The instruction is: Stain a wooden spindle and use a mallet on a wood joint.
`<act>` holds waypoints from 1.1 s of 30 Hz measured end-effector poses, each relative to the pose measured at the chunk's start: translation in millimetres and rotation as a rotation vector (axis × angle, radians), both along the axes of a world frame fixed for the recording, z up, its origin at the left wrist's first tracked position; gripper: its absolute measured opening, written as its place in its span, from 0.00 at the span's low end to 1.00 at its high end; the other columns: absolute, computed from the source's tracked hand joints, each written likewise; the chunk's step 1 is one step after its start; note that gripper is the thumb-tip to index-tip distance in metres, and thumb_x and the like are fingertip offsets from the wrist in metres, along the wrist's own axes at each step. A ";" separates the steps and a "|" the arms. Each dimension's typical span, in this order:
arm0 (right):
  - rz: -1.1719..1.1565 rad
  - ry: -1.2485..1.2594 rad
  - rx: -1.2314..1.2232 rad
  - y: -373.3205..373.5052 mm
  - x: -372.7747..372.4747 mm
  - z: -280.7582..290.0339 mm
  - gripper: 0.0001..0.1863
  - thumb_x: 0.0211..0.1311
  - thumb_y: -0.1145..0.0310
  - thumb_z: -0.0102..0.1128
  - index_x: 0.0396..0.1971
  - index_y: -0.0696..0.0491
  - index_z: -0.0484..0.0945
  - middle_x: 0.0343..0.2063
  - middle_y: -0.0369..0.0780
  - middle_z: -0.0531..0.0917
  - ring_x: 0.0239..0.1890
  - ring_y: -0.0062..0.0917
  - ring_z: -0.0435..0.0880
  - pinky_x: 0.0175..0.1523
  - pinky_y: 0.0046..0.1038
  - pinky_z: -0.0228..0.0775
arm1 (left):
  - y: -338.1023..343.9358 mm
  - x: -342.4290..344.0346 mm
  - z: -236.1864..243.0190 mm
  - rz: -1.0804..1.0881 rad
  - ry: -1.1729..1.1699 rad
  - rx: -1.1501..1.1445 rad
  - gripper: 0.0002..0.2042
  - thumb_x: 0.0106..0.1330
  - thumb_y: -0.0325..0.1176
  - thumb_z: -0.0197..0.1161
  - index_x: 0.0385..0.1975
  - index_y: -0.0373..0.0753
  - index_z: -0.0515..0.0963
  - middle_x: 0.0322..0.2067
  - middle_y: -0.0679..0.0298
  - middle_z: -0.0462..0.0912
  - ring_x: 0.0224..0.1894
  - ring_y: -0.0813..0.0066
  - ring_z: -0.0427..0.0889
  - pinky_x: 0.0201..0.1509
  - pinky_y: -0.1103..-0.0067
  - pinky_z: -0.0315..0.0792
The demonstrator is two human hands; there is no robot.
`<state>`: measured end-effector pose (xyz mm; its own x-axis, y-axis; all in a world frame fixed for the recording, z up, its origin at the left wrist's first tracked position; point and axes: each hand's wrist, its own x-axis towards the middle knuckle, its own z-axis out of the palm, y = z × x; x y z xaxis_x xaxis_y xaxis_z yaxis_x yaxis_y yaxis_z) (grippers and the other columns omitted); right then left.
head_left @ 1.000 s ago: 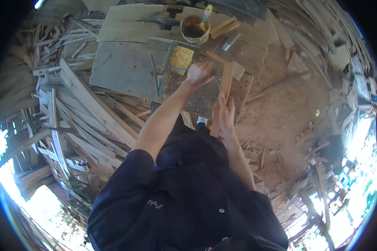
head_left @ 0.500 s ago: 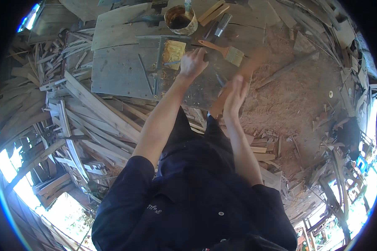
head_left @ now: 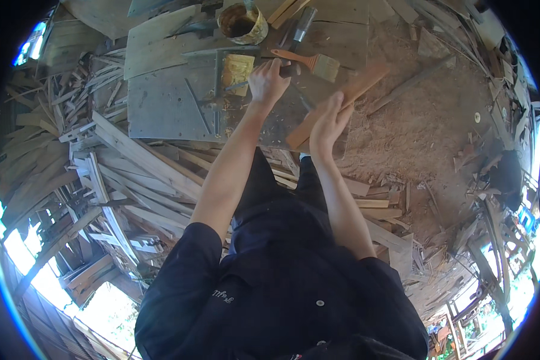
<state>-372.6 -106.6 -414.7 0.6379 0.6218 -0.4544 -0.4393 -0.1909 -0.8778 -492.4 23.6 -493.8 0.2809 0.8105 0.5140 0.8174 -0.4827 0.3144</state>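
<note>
My right hand (head_left: 328, 124) grips a flat reddish-brown strip of wood (head_left: 366, 83), its fingers lying along it. The strip is tilted, its near end (head_left: 297, 137) over the table's front edge and its far end past the right side. My left hand (head_left: 268, 83) is closed over the tabletop; a small dark object (head_left: 290, 70) sticks out beside its fingers, its kind unclear. Just beyond lies a paintbrush (head_left: 321, 66) with an orange handle. Left of that hand is a yellow-smeared square (head_left: 238, 73). A thin tool (head_left: 303, 98) lies between my hands, partly hidden.
A stained pot (head_left: 243, 25) with a brush in it stands at the table's far side, near wooden sticks (head_left: 287, 12) and a metal-ended tool (head_left: 305, 24). Scrap boards (head_left: 150, 159) are heaped to the left. Bare earth floor (head_left: 420, 120) extends to the right.
The wooden strip, blurred before, has swung and now shows more clearly, its near end further left. My right hand has shifted slightly left. The whole view has moved a little.
</note>
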 end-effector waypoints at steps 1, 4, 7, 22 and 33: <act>-0.007 -0.003 -0.002 -1.8 4.5 -9.2 0.37 0.74 0.35 0.52 0.50 0.63 0.72 0.38 0.52 0.82 0.42 0.38 0.85 0.49 0.38 0.76 | -1.3 4.7 2.2 0.013 -0.027 -0.050 0.13 0.48 0.35 0.78 0.26 0.43 0.77 0.25 0.63 0.84 0.30 0.60 0.87 0.32 0.66 0.78; 0.547 -0.096 -0.285 10.6 28.8 -30.4 0.30 0.77 0.43 0.52 0.44 0.61 0.74 0.34 0.45 0.80 0.36 0.27 0.81 0.42 0.32 0.75 | -4.3 2.6 6.9 0.064 0.022 -0.108 0.16 0.45 0.36 0.80 0.27 0.43 0.78 0.27 0.62 0.85 0.33 0.59 0.87 0.35 0.65 0.79; -0.130 0.019 -0.071 12.1 25.0 -5.1 0.36 0.72 0.36 0.55 0.43 0.62 0.77 0.36 0.46 0.82 0.40 0.29 0.82 0.46 0.34 0.75 | -8.1 5.3 8.0 0.106 0.004 -0.136 0.18 0.42 0.37 0.82 0.29 0.42 0.79 0.30 0.62 0.86 0.37 0.59 0.87 0.38 0.65 0.79; 0.341 -0.194 -0.198 16.5 22.5 -32.4 0.37 0.71 0.36 0.56 0.49 0.63 0.74 0.39 0.49 0.82 0.39 0.35 0.84 0.45 0.35 0.77 | -2.4 14.7 13.1 0.162 0.048 -0.204 0.19 0.43 0.36 0.81 0.34 0.41 0.80 0.33 0.62 0.86 0.42 0.60 0.84 0.48 0.64 0.74; 0.330 -0.088 -0.211 17.0 17.7 -24.1 0.41 0.69 0.32 0.57 0.51 0.63 0.77 0.43 0.46 0.82 0.45 0.33 0.82 0.51 0.35 0.74 | -7.9 8.8 13.4 0.215 0.117 -0.196 0.19 0.51 0.43 0.80 0.37 0.42 0.80 0.36 0.61 0.86 0.42 0.58 0.86 0.47 0.62 0.75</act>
<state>-354.9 -89.6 -438.8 0.4620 0.6984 -0.5466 -0.2487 -0.4896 -0.8357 -483.6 15.7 -480.4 0.1402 0.9382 0.3165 0.9303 -0.2343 0.2823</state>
